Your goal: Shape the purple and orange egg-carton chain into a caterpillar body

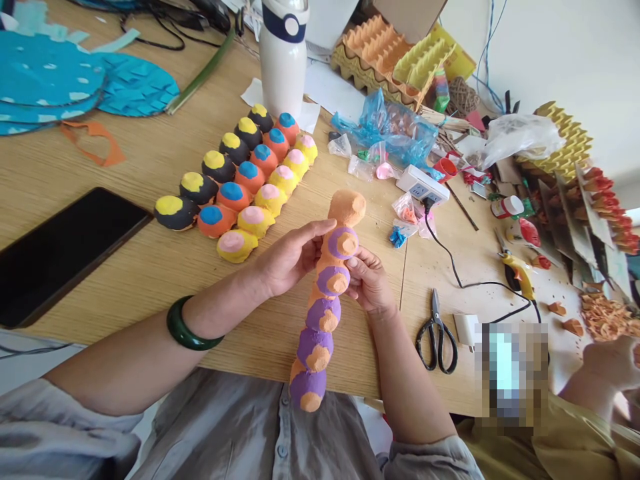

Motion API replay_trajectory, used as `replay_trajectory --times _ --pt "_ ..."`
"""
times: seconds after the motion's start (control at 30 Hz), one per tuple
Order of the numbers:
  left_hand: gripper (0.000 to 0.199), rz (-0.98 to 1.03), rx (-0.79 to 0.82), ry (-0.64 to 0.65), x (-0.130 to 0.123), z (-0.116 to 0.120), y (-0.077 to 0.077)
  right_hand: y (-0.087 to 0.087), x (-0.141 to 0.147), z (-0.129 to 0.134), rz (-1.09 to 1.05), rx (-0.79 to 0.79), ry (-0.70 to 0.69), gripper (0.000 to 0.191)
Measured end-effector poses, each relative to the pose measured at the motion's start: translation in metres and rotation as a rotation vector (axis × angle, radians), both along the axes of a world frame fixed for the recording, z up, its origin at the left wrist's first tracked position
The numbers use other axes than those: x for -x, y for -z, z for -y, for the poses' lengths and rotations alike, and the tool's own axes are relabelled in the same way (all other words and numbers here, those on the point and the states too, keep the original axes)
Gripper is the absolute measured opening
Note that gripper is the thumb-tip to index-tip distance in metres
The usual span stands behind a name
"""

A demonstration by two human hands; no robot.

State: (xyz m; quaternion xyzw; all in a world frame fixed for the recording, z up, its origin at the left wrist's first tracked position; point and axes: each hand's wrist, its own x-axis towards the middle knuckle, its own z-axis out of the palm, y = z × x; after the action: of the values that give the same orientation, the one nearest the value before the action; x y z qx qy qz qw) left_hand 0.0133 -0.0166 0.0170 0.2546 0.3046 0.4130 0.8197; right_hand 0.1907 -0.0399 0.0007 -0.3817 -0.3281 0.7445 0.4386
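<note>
Left hand (289,259) lies open against a long orange-and-purple painted egg-carton chain (323,313), fingers spread, while the right hand (367,281) curls around it, fingertips pressing a purple ring. The chain tilts up between them, its lower end reaching past the counter (150,280) edge. Black scissors (437,333) lie beyond the right hand; rows of painted egg-carton cups (235,187) sit beyond the left, and a white bottle (283,60) stands farther off.

Wood-grain bench (135,143) carries: three rows of painted egg-carton segments (235,177); black tablet (75,253); white insulated bottle (283,63); power strip (423,185); black-handled scissors (437,340); yellow hot glue gun (517,275); teal card cut-outs (50,77); orange card outline (93,142).
</note>
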Motion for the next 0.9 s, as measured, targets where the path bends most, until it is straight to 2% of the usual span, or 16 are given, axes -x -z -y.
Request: replay_trajectory --times 0.2,0.33,0.43,0.67,0.9 --pt "0.038 -0.049 -0.096 0.109 0.0021 0.0012 -0.0033 -0.0003 -0.0014 -0.0001 0.005 -0.013 -0.001 0.042" --pt "0.033 -0.117 -0.187 0.041 0.0011 0.0037 -0.0047 0.0002 -0.0015 -0.0007 0.007 -0.011 -0.005 0.043" --pt "0.03 -0.12 -0.179 -0.004 0.0005 0.0042 -0.0034 0.0012 -0.0015 -0.0008 -0.003 -0.009 -0.005 0.042" --pt "0.034 0.011 -0.117 0.035 0.002 -0.0016 0.0036 0.0029 -0.0013 0.0 -0.009 -0.012 -0.007 0.042" --pt "0.025 0.015 -0.119 0.098 0.0034 -0.0001 -0.0016 -0.0001 -0.0007 0.0009 -0.028 -0.006 0.001 0.038"
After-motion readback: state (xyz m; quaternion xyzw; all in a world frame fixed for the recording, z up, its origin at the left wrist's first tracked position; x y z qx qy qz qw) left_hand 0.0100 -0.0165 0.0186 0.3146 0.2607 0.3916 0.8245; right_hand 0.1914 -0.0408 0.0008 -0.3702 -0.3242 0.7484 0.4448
